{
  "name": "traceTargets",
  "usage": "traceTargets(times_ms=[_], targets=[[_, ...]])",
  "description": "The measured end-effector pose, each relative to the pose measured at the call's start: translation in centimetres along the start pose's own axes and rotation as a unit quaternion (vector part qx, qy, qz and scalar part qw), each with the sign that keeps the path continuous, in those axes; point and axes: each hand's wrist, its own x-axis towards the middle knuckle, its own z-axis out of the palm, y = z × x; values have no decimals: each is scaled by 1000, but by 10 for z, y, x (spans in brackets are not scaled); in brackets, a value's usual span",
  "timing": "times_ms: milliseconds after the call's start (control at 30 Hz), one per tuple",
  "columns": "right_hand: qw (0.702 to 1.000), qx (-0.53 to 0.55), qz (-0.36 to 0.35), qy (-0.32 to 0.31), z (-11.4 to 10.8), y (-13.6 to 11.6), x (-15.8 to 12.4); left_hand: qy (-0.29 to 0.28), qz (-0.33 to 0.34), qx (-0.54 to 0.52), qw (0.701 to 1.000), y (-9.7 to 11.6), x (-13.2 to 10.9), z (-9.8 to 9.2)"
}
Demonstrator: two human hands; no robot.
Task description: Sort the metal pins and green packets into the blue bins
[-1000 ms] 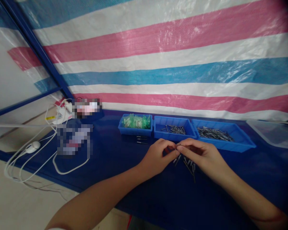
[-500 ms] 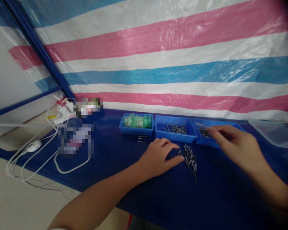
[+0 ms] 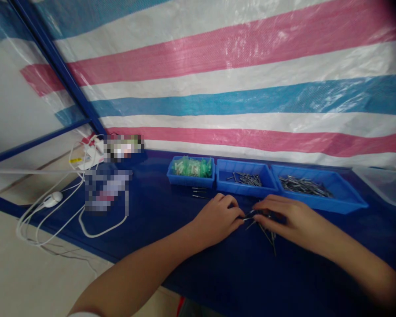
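Note:
My left hand [image 3: 218, 218] rests on the blue table [image 3: 191, 259], fingers curled and pinched at a small metal pin near its fingertips. My right hand [image 3: 282, 220] lies over a loose pile of thin metal pins [image 3: 267, 231], its fingers drawn together at the pile's left end, close to the left fingertips. What each hand pinches is too small to name. Behind the hands stand three blue bins: one with green parts [image 3: 191, 169], a middle one with a few pins [image 3: 246, 179], and a right one with many pins [image 3: 312, 188].
A striped pink, white and blue tarp [image 3: 237, 79] hangs behind the table. White cables [image 3: 56, 207] and blurred items lie at the left end. A few pins [image 3: 198, 193] lie in front of the green-parts bin. A clear plastic tray [image 3: 386, 185] sits at the far right.
My right hand came back from the right-hand bin to the pin pile beside my left hand. My left hand curled its fingers. The view shifted slightly.

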Motion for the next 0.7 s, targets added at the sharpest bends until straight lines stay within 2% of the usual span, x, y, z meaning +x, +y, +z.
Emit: traceTargets(times_ms=[67, 233, 367, 533, 700], targets=[[999, 13, -18, -34, 8, -4, 2, 1, 6, 5, 1000, -2, 1, 2], [999, 7, -23, -43, 16, -1, 2, -11, 18, 18, 1000, -4, 4, 3], [998, -3, -30, -52, 15, -2, 1, 6, 10, 4, 1000, -3, 6, 1], [997, -21, -44, -55, 14, -6, 1, 53, -47, -97, 993, 0, 7, -4], [998, -31, -41, -32, 15, -8, 1, 63, -94, -185, 976, 1, 8, -8]])
